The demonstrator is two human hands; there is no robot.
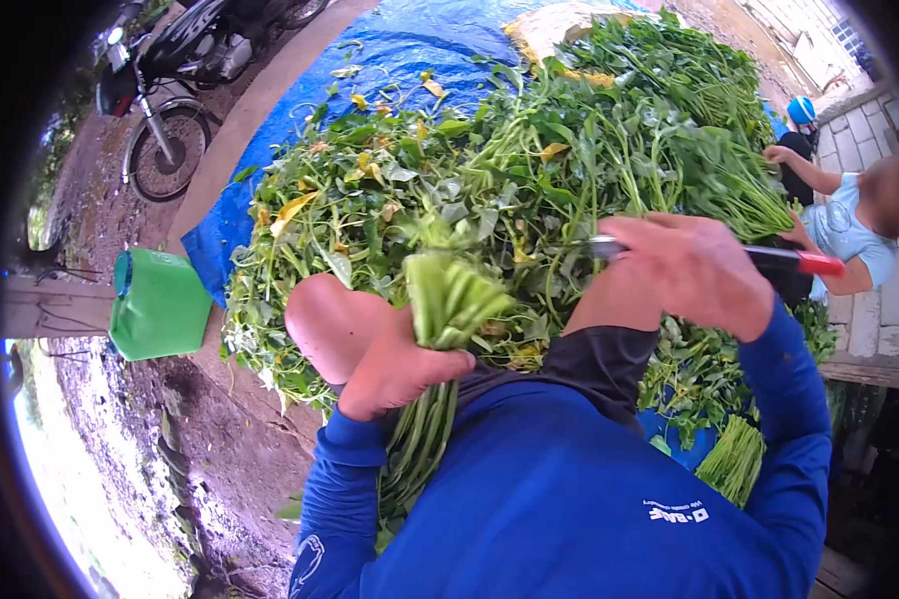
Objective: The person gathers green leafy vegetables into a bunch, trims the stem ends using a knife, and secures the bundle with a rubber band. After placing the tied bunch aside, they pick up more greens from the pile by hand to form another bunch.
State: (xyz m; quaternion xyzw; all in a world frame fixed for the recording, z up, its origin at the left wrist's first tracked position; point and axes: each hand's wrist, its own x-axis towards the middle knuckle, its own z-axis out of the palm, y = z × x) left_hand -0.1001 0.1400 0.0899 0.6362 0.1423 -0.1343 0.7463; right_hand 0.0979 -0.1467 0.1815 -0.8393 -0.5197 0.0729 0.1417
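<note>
The hands are apart: the left hand (400, 374) is clamped round a stem bundle (449, 304), pale ends up, at the near side of the leafy pile (609, 150); the right hand (714, 275) grips a knife (784, 262) by its handle, its blade blurred over the pile. Working well with this edge calls for a tight, level bundle, the left thumb well below the stem ends, and strokes clear of the bare knees (332, 324). A green container (165, 314) sits left of the pile, its contents not readable; a pale sack (559, 28) lies at the pile's far edge, partly under leaves. Another stem bundle (734, 459) rests at the pile's near right; a person (849, 215) reaches in from the pile's right.
</note>
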